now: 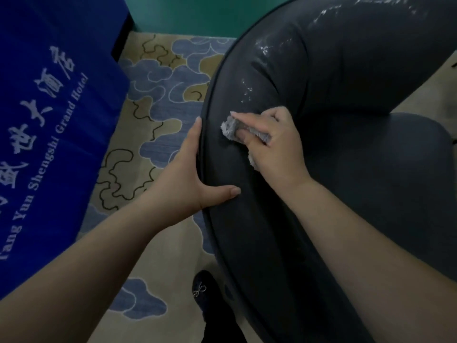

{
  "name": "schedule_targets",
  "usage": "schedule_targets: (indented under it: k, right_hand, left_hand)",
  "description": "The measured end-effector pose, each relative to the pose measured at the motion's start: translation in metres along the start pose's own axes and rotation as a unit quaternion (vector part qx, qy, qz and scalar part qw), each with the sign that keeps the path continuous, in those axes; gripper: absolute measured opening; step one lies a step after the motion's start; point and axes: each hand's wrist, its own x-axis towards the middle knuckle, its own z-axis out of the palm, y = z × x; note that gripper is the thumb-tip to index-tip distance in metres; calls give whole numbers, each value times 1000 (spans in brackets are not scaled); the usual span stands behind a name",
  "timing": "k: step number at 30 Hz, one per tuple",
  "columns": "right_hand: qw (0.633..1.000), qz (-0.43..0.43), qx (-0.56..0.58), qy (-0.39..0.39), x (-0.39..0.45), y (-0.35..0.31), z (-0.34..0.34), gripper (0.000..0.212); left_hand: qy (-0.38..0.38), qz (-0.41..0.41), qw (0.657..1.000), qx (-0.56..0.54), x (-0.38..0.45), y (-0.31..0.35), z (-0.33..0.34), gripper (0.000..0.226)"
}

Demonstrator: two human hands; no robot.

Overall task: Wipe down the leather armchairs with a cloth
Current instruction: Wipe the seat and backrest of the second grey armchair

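Head view: one armchair (321, 120); one cloth (231, 128); two hands.

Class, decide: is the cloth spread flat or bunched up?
Bunched up. The cloth is crumpled in the right hand, whose fingers curl round it against the armchair.

Floor covering: a carpet (158, 134) in beige with blue cloud shapes and dark outlined swirls. Standing on it: a dark leather armchair (346, 169) at right and a blue cloth-covered piece (49, 120) with white lettering at left.
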Motion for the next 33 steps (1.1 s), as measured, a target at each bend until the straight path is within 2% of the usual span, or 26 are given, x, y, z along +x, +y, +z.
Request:
schedule_targets:
  k: [3, 5, 8, 11, 17, 21, 25, 29, 33]
  right_hand:
    - [1000, 1, 27, 16, -33, 0, -4, 31]
    - [999, -12, -4, 39, -39, 1, 0, 31]
    - [995, -11, -61, 72, 3, -1, 11, 30]
    - [993, 22, -57, 103, 44, -2, 16, 29]
    - [996, 5, -25, 81, -3, 3, 10, 31]
    - [993, -10, -73, 95, 40, 8, 12, 31]
    - [990, 27, -64, 122, 88, 14, 11, 31]
    - [993, 31, 12, 114, 60, 15, 11, 31]
    - [991, 0, -63, 117, 74, 19, 9, 33]
  left_hand:
    - [-33, 19, 999, -18, 19, -5, -11, 128]
    - [-46, 33, 998, -20, 30, -9, -17, 128]
    - [-61, 49, 997, -8, 41, -7, -22, 131]
    - [-63, 65, 996, -13, 51, -5, -24, 130]
    - [-56, 100, 993, -38, 77, 1, -27, 127]
    - [-74, 94, 992, -50, 89, 5, -31, 130]
    - [-82, 84, 991, -65, 108, 10, -39, 124]
    - [-98, 89, 991, -35, 133, 24, -48, 122]
    - [-106, 93, 990, -23, 156, 35, -50, 124]
